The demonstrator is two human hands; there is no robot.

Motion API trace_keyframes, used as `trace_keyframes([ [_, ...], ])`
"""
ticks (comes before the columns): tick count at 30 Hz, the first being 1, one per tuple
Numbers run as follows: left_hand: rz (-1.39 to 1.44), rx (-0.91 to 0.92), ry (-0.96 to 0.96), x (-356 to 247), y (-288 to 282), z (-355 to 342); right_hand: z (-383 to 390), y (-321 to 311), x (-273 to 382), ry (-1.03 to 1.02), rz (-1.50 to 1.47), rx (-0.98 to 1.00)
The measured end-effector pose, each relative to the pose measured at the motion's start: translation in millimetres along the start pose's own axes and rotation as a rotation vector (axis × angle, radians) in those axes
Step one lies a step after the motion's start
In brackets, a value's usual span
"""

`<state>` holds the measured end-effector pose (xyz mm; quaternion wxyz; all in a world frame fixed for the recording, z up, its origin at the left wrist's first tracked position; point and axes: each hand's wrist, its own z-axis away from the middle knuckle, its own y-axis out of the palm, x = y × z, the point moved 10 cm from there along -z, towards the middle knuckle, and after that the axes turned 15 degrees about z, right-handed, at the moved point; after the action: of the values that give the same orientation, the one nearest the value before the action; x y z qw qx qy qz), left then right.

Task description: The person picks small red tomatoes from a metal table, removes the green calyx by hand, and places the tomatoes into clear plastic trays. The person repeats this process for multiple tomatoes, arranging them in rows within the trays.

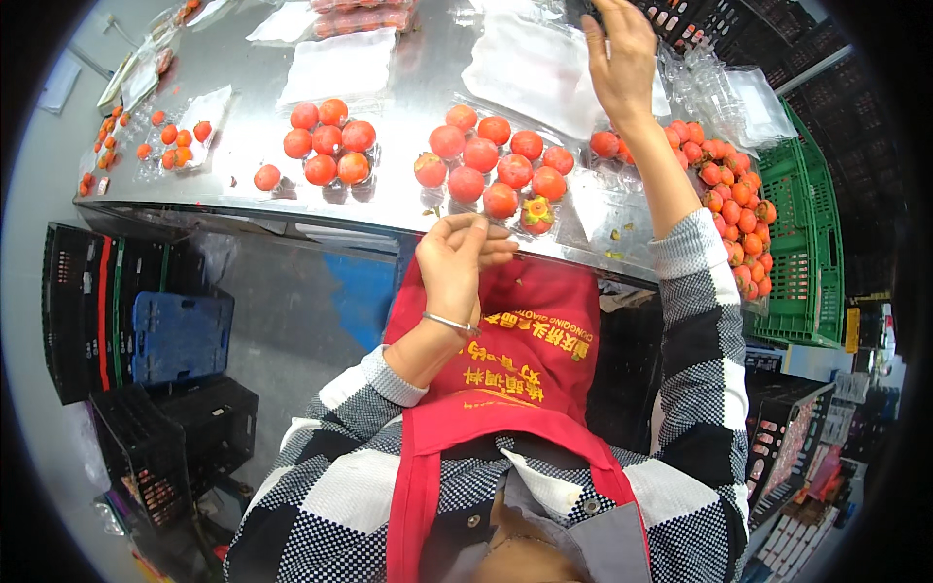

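Observation:
My left hand [465, 248] is at the metal table's front edge [369, 219], fingers curled just below a clear tray of red-orange persimmon-like fruits [501, 199]; whether anything is inside them is hidden. My right hand [622, 63] reaches over the back of the table with fingers spread, beside white sheets in clear plastic [530, 83]. Another tray of fruit [330, 141] sits left of centre. A large pile of fruit [743, 219] lies at the right, and more fruit [612, 146] lies partly behind my right forearm.
A green crate [816, 243] stands beside the table at the right. Scattered fruit [175, 136] and packs lie at the left, clear bags [695, 92] at the back right. Black crates [155, 437] and a blue crate [180, 335] are stacked below left.

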<state>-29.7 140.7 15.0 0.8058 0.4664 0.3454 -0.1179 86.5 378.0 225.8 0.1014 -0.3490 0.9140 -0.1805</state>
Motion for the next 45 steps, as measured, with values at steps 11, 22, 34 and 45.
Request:
trace_keyframes([
  [11,-0.377,0.172,0.267,-49,-42,15,123,8,31,0.220,-0.267,0.571],
  [22,-1.127,-0.018,1.161,-134,-29,30,116,64,1,0.303,-0.600,0.761],
  [34,-1.354,0.014,1.144,-131,-40,-9,75,1,-19,0.262,-0.589,0.632],
  [45,-1.372,-0.008,1.091,-105,-20,9,124,48,-16,0.148,-0.359,0.700],
])
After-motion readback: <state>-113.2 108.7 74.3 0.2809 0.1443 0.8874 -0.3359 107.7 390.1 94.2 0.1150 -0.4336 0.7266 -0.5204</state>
